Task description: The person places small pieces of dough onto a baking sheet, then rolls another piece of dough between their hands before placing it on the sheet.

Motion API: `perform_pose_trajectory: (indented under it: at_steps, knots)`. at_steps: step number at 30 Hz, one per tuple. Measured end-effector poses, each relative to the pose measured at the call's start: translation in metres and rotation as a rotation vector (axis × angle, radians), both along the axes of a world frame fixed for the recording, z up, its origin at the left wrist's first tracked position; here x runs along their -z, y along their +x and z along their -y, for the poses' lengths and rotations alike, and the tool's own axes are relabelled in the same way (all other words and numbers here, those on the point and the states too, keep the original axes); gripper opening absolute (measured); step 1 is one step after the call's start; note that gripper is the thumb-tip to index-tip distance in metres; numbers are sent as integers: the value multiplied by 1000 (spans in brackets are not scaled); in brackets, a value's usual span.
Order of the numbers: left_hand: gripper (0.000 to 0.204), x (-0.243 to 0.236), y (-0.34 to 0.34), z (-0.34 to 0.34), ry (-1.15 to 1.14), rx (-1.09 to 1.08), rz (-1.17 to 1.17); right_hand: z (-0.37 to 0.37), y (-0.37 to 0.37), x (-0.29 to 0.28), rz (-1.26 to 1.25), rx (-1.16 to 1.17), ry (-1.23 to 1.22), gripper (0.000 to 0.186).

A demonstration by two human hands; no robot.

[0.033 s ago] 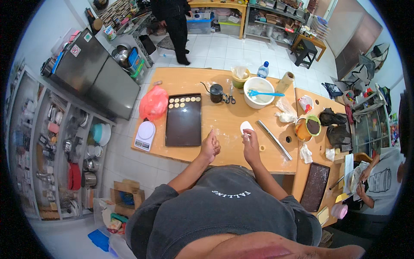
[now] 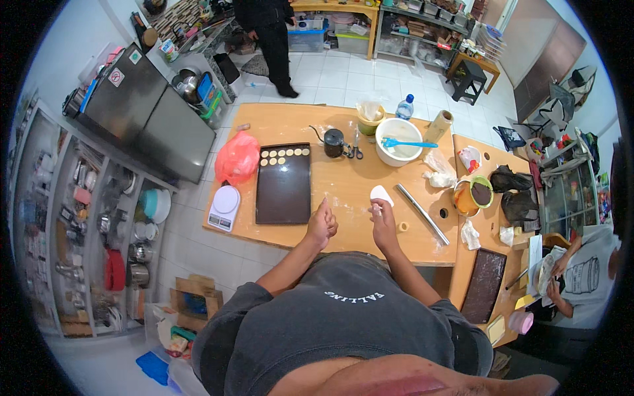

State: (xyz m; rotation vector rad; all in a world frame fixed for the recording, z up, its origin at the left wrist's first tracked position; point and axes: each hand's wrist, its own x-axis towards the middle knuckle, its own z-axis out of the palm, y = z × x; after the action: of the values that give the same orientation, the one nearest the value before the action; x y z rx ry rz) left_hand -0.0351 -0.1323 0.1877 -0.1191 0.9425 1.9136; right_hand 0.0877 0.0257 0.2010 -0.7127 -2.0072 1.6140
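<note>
Wood-topped surface (image 2: 353, 181) spans mid-frame. Just right of centre, one white scraper (image 2: 382, 193) lies by the bent fingers of the right hand (image 2: 384, 228); I cannot tell whether they grip anything. Fingers of the left hand (image 2: 320, 228) are curled, any contents hidden. Nearby sit one small ring cutter (image 2: 403, 226) and one metal rod (image 2: 422, 214). Left of centre, one dark baking tray (image 2: 284, 191) bears about nine pale dough rounds (image 2: 281, 153). White lettering arcs across the dark shirt (image 2: 350, 323), lower centre.
</note>
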Motion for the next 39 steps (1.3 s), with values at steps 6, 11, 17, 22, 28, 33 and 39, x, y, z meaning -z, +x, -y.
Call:
perform_pose_trajectory:
  at_steps: [6,11,17,22,28,33,39]
  knots:
    - [39,-18,-34,40,-216,-56,-793,49,-44,35,130,-25,-935,51]
    - [53,-83,-60,69,-184,277,-1197,88,-64,55,-6,-24,-1371,68]
    - [61,-71,-87,102,-83,291,-1508,116,-105,45,-391,-36,-1497,56]
    - [65,-42,-120,129,-201,297,-1252,114,-111,75,-359,-173,-1358,42]
    - [71,21,-139,135,-275,330,-602,156,-129,35,-9,-14,-331,46]
    - [73,1,-139,143,109,449,172,177,-139,-31,-171,-139,266,40]
    - [43,36,-150,139,-40,295,149,185,-149,-37,-220,-47,-31,32]
